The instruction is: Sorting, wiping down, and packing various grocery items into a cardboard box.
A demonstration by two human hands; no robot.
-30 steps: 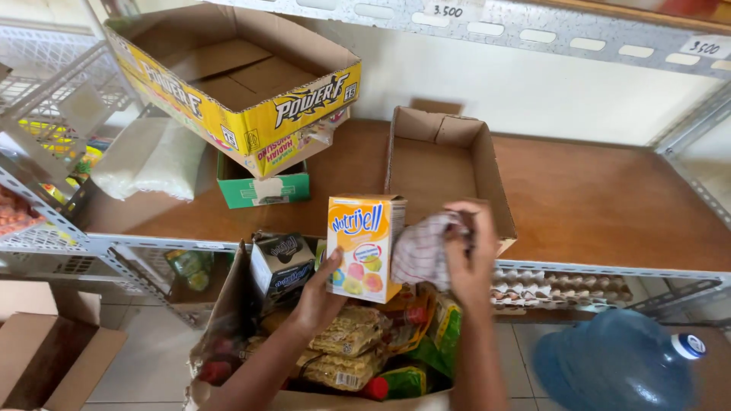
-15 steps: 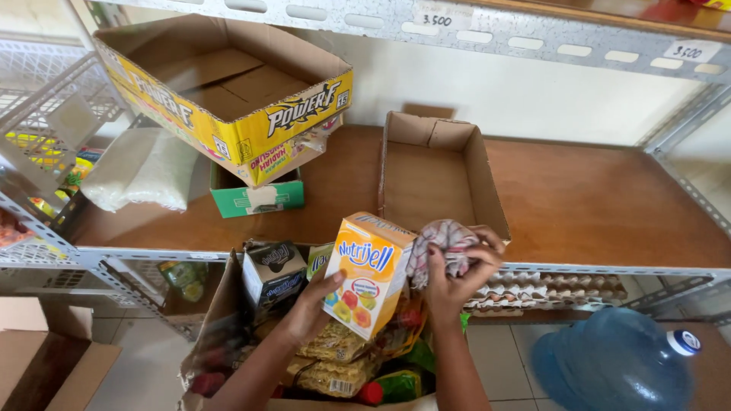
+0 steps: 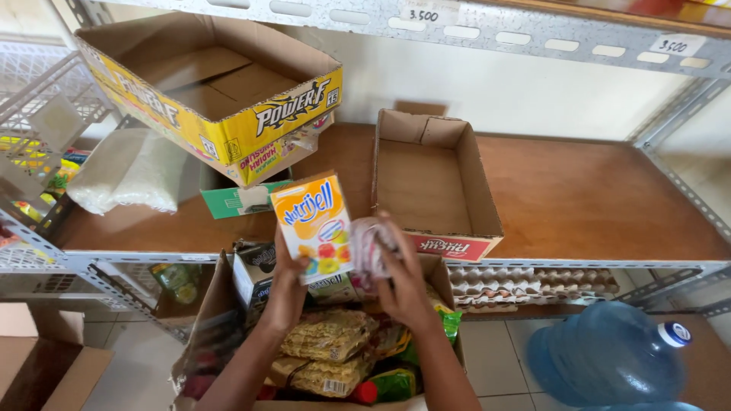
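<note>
Orange carton [image 3: 314, 226] clamped in my left hand [image 3: 288, 283], a crinkled pinkish packet [image 3: 371, 247] gripped in my right hand [image 3: 403, 283], both lifted clear of the full box [image 3: 209, 320] at six o'clock, while the cardboard tray [image 3: 434, 183] at twelve on the wooden shelf [image 3: 594, 198] holds nothing yet, so I judge shelving barely begun.

Soft, even daylight fills the scene, brightest on the pale wall [image 3: 533, 91] at 12 o'clock. Shadows are faint. Wide-angle distortion bends the shelf rail [image 3: 426, 27] towards the edges; the hands show slight motion blur.
</note>
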